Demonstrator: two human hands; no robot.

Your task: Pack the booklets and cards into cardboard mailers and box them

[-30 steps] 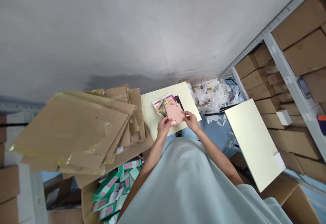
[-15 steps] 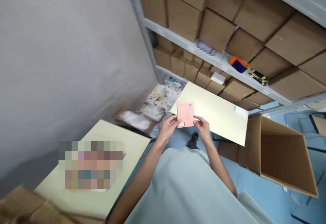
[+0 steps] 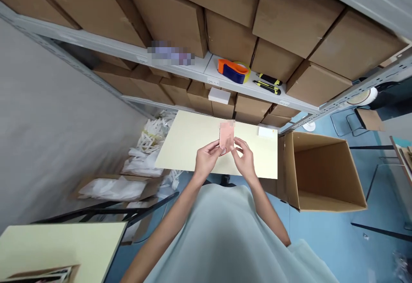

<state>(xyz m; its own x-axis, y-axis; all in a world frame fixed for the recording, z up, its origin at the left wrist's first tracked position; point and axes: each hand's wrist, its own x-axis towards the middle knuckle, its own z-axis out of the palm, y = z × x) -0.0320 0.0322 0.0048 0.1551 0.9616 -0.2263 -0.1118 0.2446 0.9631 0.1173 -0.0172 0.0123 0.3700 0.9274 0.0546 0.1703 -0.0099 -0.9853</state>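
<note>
A pink flat item, with a small red-outlined mark near its bottom edge, is held upright between both hands. My left hand pinches its lower left edge. At its lower right, my right hand has thumb and fingers closed on the edge. Behind and below the item lies the pale yellow tabletop, with a small white box near its far right corner.
An open cardboard box stands right of the table. Shelves ahead hold cartons, an orange and blue tape dispenser and cutters. White scraps lie left. A second table is at lower left.
The view has turned right, toward the table and shelves. The pink item now shows over the tabletop and looks narrower, turned at an angle, with my hands closer together.
</note>
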